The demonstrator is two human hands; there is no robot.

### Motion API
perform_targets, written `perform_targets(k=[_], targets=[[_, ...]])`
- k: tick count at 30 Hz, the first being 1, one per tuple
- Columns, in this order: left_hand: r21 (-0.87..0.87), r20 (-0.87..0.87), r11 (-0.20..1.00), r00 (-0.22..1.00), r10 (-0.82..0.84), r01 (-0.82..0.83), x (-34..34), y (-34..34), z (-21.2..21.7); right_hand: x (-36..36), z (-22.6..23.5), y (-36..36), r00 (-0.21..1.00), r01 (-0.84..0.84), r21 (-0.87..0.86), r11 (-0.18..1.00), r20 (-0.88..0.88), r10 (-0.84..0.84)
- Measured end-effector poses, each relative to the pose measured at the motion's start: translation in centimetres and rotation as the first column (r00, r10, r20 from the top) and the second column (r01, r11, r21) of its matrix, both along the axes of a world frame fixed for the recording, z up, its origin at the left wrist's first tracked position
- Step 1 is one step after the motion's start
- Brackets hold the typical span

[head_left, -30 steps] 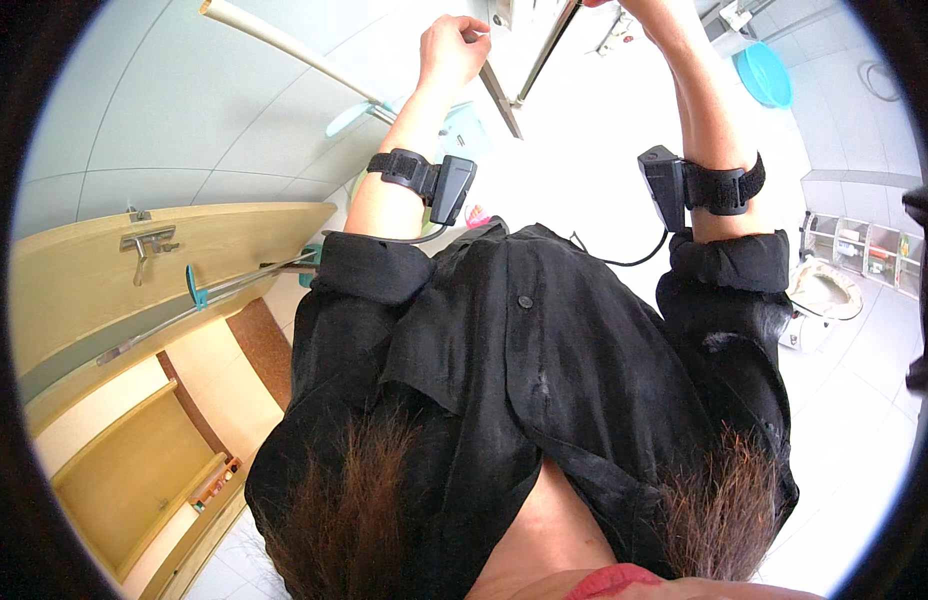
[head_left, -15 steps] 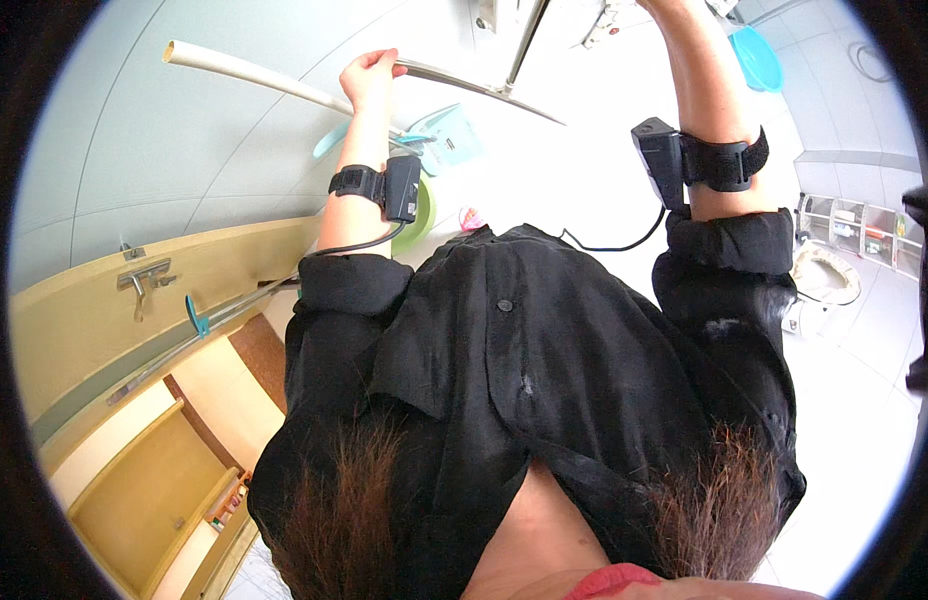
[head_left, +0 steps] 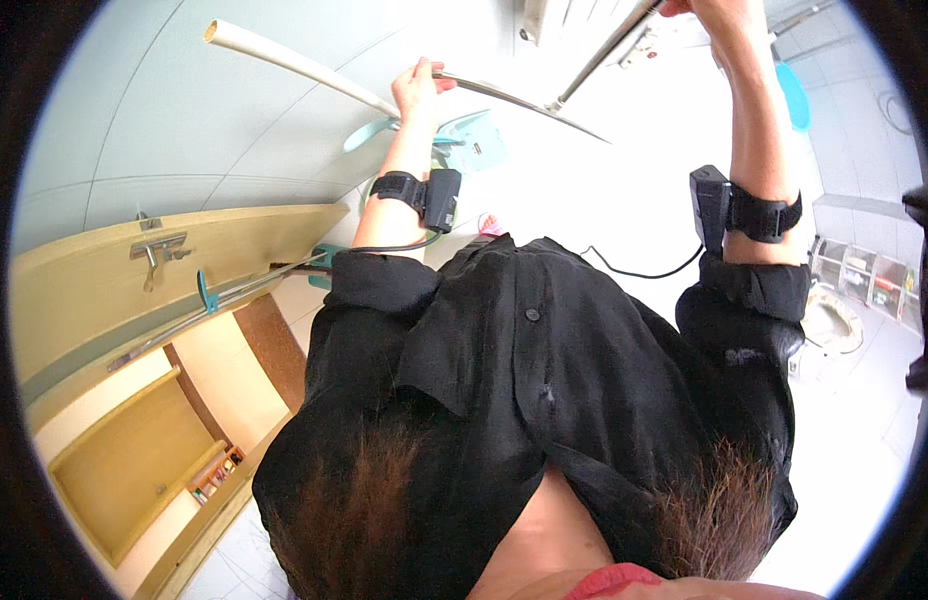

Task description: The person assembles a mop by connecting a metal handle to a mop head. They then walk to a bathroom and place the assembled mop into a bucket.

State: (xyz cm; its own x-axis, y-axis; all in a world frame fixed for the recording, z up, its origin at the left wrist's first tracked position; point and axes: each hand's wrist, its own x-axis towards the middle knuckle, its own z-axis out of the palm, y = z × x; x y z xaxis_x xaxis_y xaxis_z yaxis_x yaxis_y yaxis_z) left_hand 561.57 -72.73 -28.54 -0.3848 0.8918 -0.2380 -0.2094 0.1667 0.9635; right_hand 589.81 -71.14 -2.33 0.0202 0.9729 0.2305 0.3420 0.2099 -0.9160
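A T-shaped tool, with a thin metal crossbar (head_left: 514, 97) and a long dark metal pole (head_left: 609, 55) joined to its middle, is held up in front of me; it looks like a squeegee. My left hand (head_left: 417, 90) pinches the crossbar's left end between thumb and fingers. At the top edge, my right hand (head_left: 719, 20) is closed round the upper part of the pole, partly cut off by the picture's rim. Below the crossbar, near my left wrist, sits a light blue dustpan (head_left: 476, 143). A pale hollow tube (head_left: 294, 66) slants behind my left forearm.
On the left stands a yellow door frame (head_left: 94, 245) with a metal handle (head_left: 159, 250). To the right are a blue basin (head_left: 792, 98), a clear compartment rack (head_left: 869, 278) and a toilet (head_left: 832, 325). Tiled wall (head_left: 184, 130) runs along the left.
The view has shifted, so surroundings sit lower and mostly further right. More of my right hand shows on the pole, which leans further right. My left hand stays on the crossbar's end.
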Motion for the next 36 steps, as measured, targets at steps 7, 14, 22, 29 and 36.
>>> perform_targets(k=[7, 14, 22, 29, 36], targets=[[-0.013, -0.054, 0.999, 0.998, -0.038, 0.037, -1.0, 0.0, -1.4, -1.4, -1.1, 0.5, 1.0, -0.023, 0.034, 0.999, 0.017, 0.022], [-0.035, -0.436, 0.994, 0.894, -0.107, 0.102, -1.2, 0.4, -2.6, -2.2, -1.1, 1.2, 0.999, -0.033, -0.037, 0.999, 0.036, 0.034], [-0.027, -0.292, 0.996, 0.953, -0.086, 0.082, -2.4, 0.0, -4.6, -1.7, -0.8, 2.8, 0.997, -0.053, -0.046, 0.998, 0.055, 0.056], [-0.25, 0.113, 0.968, 0.992, 0.052, -0.022, 1.4, -0.8, -3.1, -1.7, 2.7, 3.2, 0.993, -0.1, 0.171, 0.98, -0.043, 0.109], [-0.164, 0.616, 0.922, 0.766, -0.183, 0.352, 7.2, -1.5, -4.9, -1.2, 5.2, 5.0, 0.998, 0.064, 0.094, 0.993, -0.005, -0.064]])
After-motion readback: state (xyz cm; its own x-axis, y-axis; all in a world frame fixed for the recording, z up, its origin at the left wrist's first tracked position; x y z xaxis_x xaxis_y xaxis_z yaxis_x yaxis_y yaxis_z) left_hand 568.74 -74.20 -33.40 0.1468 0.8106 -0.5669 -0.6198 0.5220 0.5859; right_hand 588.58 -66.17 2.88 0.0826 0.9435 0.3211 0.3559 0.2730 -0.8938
